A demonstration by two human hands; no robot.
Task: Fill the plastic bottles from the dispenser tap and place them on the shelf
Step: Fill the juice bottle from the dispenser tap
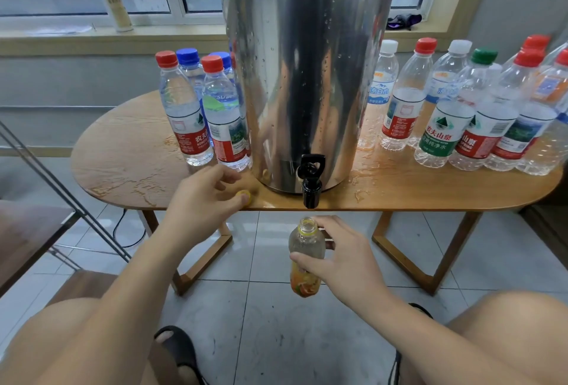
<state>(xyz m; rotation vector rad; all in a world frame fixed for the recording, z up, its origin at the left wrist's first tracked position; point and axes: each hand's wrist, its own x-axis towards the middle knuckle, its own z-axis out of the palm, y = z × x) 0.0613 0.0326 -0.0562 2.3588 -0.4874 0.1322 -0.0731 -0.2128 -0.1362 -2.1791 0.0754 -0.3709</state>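
A steel dispenser (307, 77) stands on the wooden table (129, 157), its black tap (311, 182) hanging over the front edge. My right hand (341, 258) grips an uncapped plastic bottle (305, 249) with an orange label, held upright just below the tap. My left hand (206, 197) is over the table's front edge, its fingertips pinching a yellow cap (244, 195). Filled capped bottles (203, 114) stand left of the dispenser. Several empty capped bottles (461, 114) stand to its right.
Water is puddled on the table around the dispenser. A white pump bottle (113, 0) and a dark cloth (404, 20) sit on the windowsill. A metal rack frame (61, 188) slants at left. My knees and sandalled feet are below, on the tiled floor.
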